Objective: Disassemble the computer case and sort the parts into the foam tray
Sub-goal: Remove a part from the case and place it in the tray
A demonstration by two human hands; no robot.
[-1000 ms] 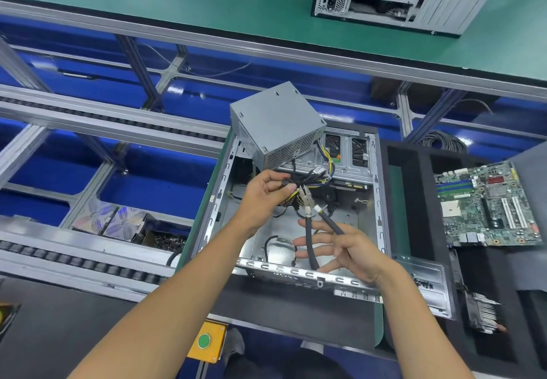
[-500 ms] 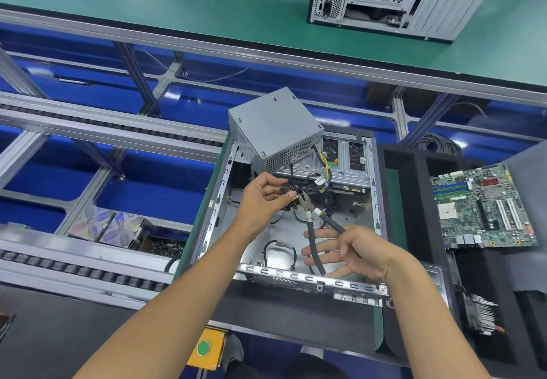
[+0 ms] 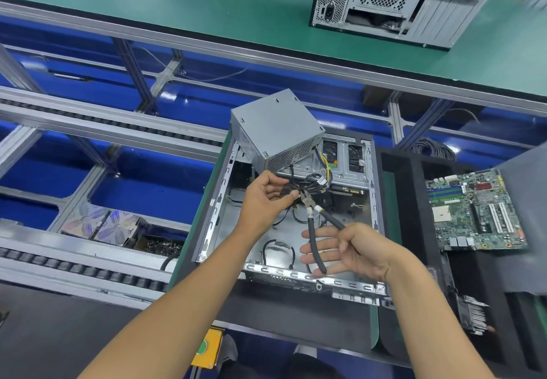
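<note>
On the green bench the open computer case [image 3: 296,224] lies flat, just left of the black foam tray [image 3: 414,201] (a motherboard [image 3: 476,210] in 1 compartment). The grey power supply [image 3: 275,130] sits tilted on the case's far corner. The left hand [image 3: 266,198] pinches its black cables [image 3: 307,182]; the right hand [image 3: 352,248] grips cutting pliers [image 3: 313,216], handles spread, nose at the cables.

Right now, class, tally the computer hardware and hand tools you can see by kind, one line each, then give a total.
Computer cases: 2, the opened case and a closed one
Power supplies: 1, the grey box
Motherboards: 1
Heatsinks: 1
Cutters: 1
Total: 6
</note>
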